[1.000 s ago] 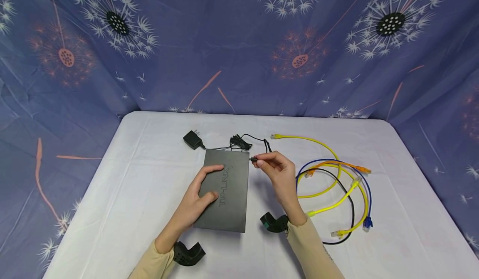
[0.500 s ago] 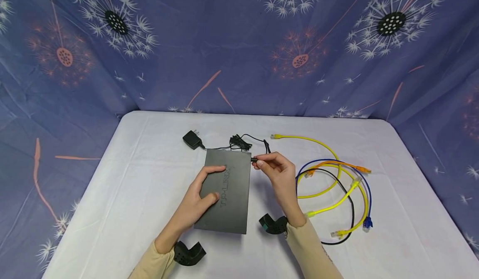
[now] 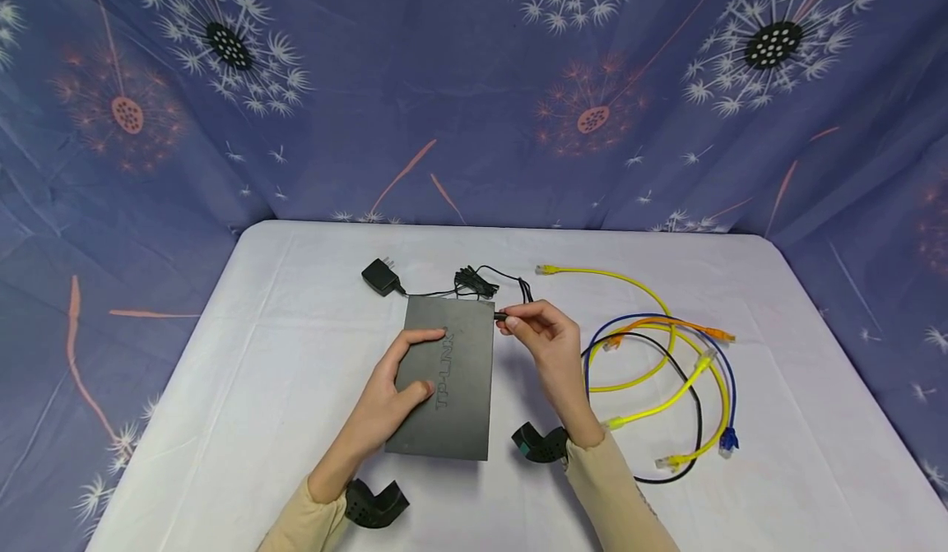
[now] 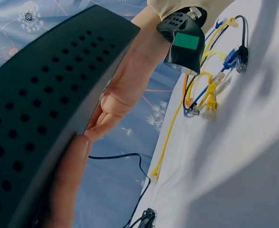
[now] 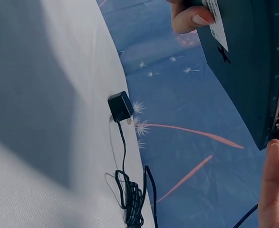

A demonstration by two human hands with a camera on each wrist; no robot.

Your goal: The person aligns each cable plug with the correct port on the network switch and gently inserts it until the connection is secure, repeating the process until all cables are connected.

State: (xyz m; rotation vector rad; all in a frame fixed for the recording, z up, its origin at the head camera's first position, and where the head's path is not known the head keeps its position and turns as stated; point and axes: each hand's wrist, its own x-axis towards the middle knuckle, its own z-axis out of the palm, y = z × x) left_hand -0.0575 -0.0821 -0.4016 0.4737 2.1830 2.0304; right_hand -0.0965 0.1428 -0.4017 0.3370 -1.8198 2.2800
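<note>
My left hand [image 3: 385, 396] grips a dark grey TP-LINK network switch [image 3: 462, 379] by its left side, thumb and index finger lying across the top. The switch is held up over the table, its row of ports facing right. At the far end of that side, my right hand [image 3: 551, 346] pinches a black power plug [image 3: 500, 316] with thumb and fingertips. The plug meets the switch's port side, and its tip is out of sight. In the right wrist view, my right fingers [image 5: 272, 185] sit right at the last port, and left fingertips [image 5: 194, 19] hold the labelled underside.
The black power adapter [image 3: 381, 276] lies at the back, its cord bundle [image 3: 476, 281] behind the switch. On the right are coiled network cables: yellow [image 3: 662, 408], blue [image 3: 731, 387], orange [image 3: 689, 326] and black [image 3: 699, 412]. A patterned curtain [image 3: 474, 83] hangs behind the white table [image 3: 222, 420].
One second ago the plug's metal tip showed in a gap beside the switch. Now its black body sits against the port side. The switch has shifted slightly; both hands keep their hold.
</note>
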